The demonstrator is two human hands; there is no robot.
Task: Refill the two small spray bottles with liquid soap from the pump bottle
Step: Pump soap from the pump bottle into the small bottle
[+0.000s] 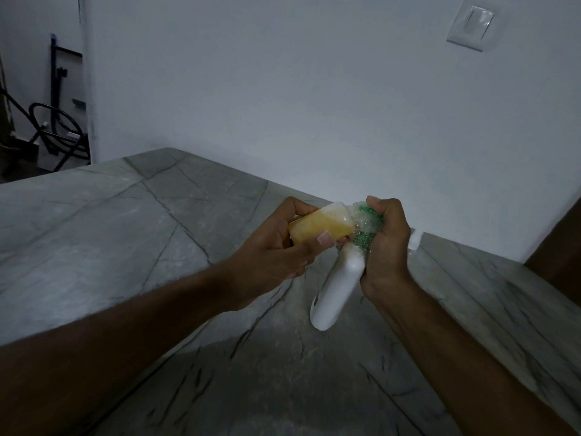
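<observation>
Small spray bottle [317, 228], translucent and part-filled with yellow liquid: we record it just right of the frame's centre, held above the grey marble counter [94, 234], its long axis near horizontal with the base toward the left and the mouth toward the right, tilted slightly upward. The left hand [276, 256] grips its body, fingers and thumb curled round it. The right hand [385, 247] grips the white pump bottle [334, 287] at its green, foam-covered top, which meets the spray bottle's mouth; the pump bottle's long axis runs from there toward the lower left of the frame, base lowest.
</observation>
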